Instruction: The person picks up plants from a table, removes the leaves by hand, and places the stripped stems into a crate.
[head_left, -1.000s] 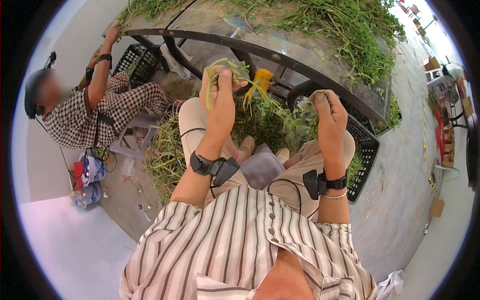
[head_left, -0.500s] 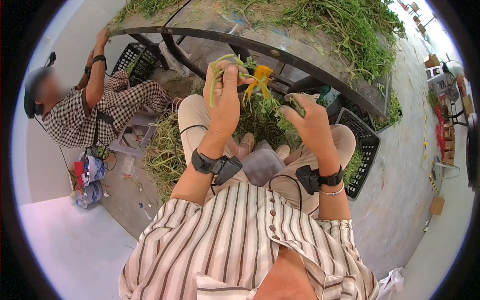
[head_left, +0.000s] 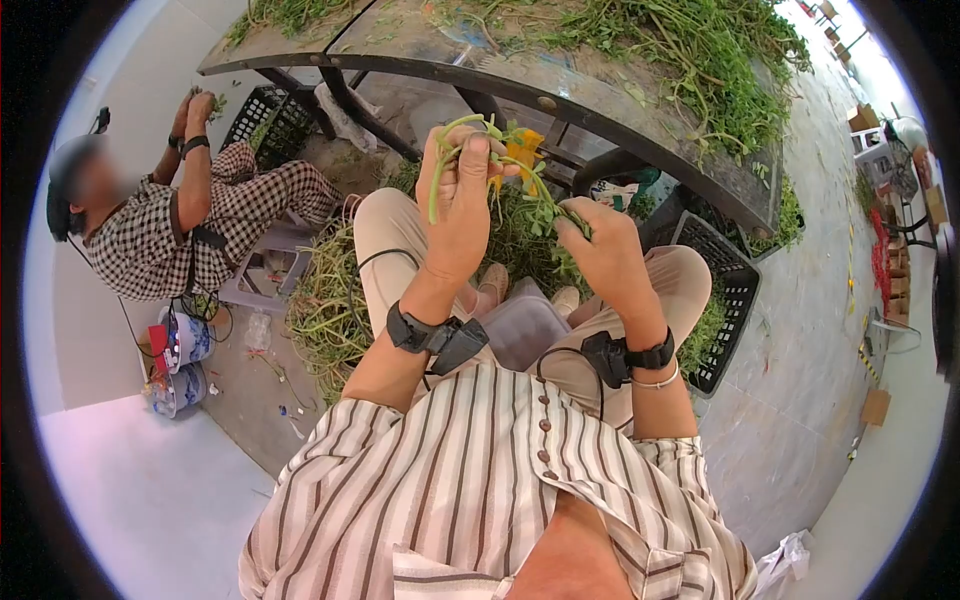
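Pinching a leafy stem (head_left: 542, 188), the left hand (head_left: 462, 205) at eleven o'clock and right hand (head_left: 610, 252) at one sit apart, near the counter (head_left: 385, 45) at twelve; uneven tugging could snap the stem.

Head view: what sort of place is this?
Probably an indoor workroom for handling fresh produce. Leafy greens are heaped on a long table, stems are piled on the floor, and a black plastic crate stands beside the seated wearer.
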